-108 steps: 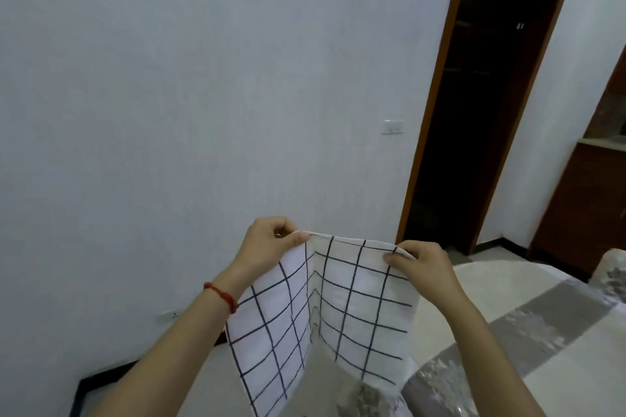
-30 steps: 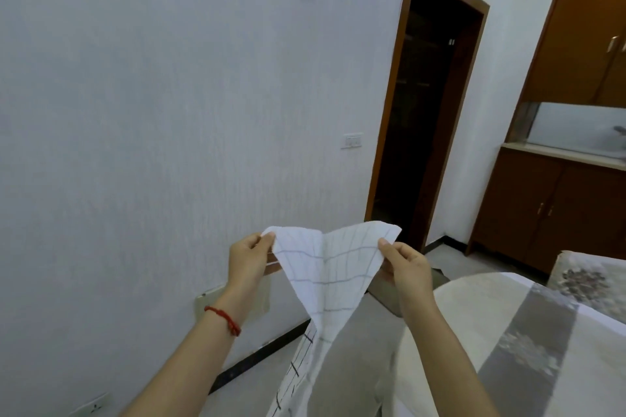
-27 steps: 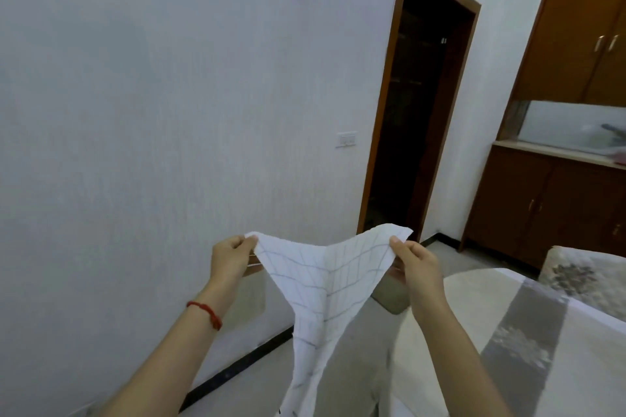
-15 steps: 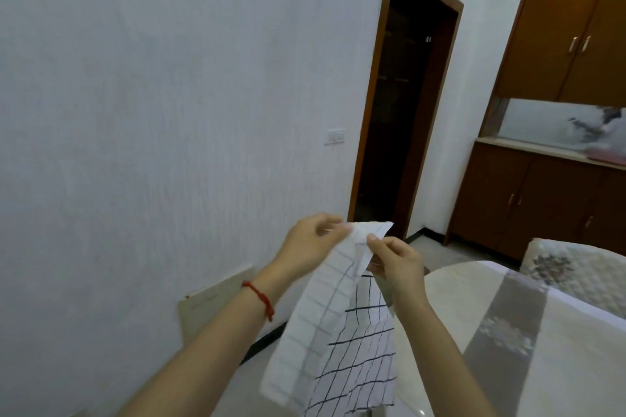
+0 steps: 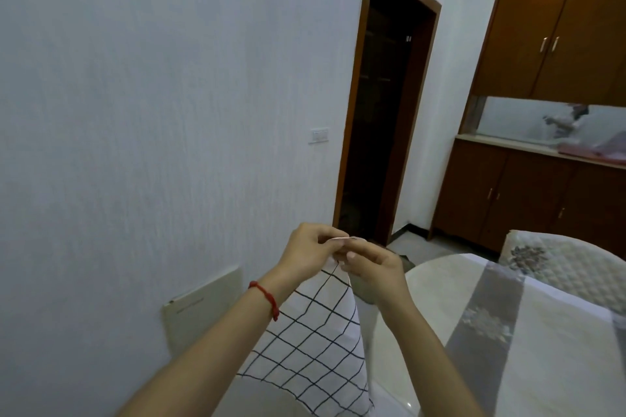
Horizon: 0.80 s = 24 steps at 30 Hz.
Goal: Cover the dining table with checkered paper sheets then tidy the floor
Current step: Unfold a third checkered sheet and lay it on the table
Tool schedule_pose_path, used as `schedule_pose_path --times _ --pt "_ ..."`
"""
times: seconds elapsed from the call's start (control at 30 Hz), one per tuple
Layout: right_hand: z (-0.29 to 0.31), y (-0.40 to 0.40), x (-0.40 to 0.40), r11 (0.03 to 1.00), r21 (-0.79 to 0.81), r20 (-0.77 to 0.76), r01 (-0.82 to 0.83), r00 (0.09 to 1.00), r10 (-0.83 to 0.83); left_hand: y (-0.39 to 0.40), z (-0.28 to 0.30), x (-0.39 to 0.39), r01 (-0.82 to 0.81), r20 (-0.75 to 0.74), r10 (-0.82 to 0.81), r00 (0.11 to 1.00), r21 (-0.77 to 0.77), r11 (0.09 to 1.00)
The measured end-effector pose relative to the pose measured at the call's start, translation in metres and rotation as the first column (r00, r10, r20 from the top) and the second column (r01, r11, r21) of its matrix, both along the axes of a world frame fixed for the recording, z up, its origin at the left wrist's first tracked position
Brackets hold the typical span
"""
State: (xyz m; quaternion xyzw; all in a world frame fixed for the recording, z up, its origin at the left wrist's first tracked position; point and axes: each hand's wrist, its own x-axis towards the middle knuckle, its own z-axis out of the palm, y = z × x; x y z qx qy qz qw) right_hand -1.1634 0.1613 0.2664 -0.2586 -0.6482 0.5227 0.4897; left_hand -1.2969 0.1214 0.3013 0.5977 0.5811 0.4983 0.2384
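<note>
A white paper sheet with a black grid (image 5: 315,342) hangs down in front of me, folded on itself. My left hand (image 5: 310,256), with a red string on its wrist, pinches the sheet's top edge. My right hand (image 5: 372,269) pinches the same top edge right beside it, fingertips touching. The dining table (image 5: 440,281) lies at the lower right under a cream and grey patterned cloth; the sheet hangs beside its near-left edge, above the floor.
A white wall runs along the left with a flat cream board (image 5: 203,308) leaning on it. A dark doorway (image 5: 379,112) opens ahead. Brown cabinets (image 5: 528,200) stand at the right. A quilted chair back (image 5: 559,264) rises behind the table.
My hands, spread apart holding the sheet wide a second ago, have come together, folding the sheet so both pinch one bunched top edge. The view has turned right.
</note>
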Motion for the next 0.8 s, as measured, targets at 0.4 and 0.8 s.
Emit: schedule_pose_path --times 0.4,0.8 --pt "-0.019 0.008 -0.012 0.998 -0.044 0.136 0.033 0.990 -0.027 -0.002 0.065 -0.036 0.158 -0.370 -0.185 0.910 -0.102 0.982" --pt "-0.015 0.013 -0.032 0.990 0.028 0.196 -0.138 0.972 0.130 -0.023 0.106 -0.072 0.278 -0.367 -0.264 0.892 -0.016 0.960"
